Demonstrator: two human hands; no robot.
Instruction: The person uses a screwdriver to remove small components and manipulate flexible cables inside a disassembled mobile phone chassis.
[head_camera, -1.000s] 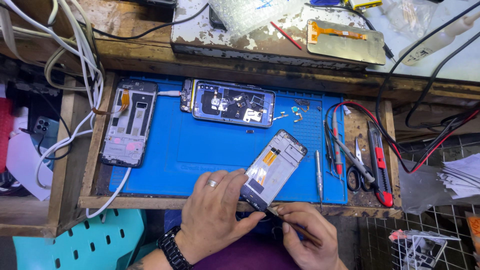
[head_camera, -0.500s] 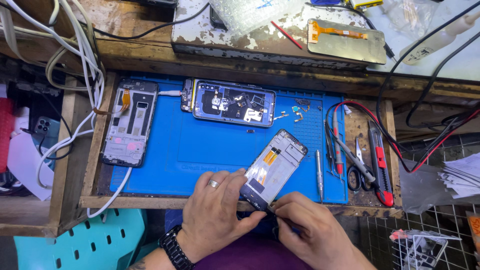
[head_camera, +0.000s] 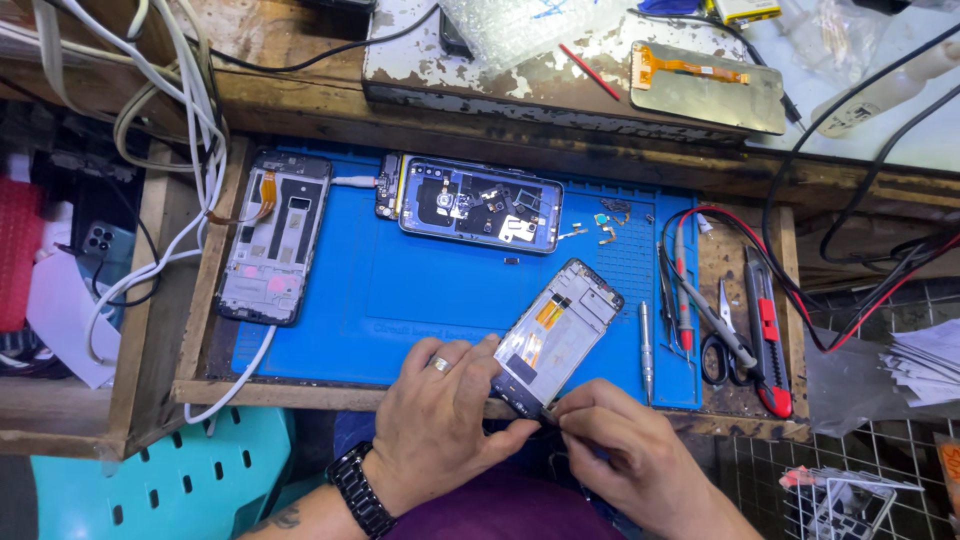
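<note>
Phone frame (head_camera: 556, 335): back open, orange flex showing, tilted on blue mat (head_camera: 400, 290).

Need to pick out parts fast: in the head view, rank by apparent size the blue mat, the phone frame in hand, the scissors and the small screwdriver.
1. Blue mat, by far the largest.
2. Phone frame, steadied by the left hand, with the right hand at its lower end.
3. Scissors and small screwdriver: similar length, too close to rank.
</note>
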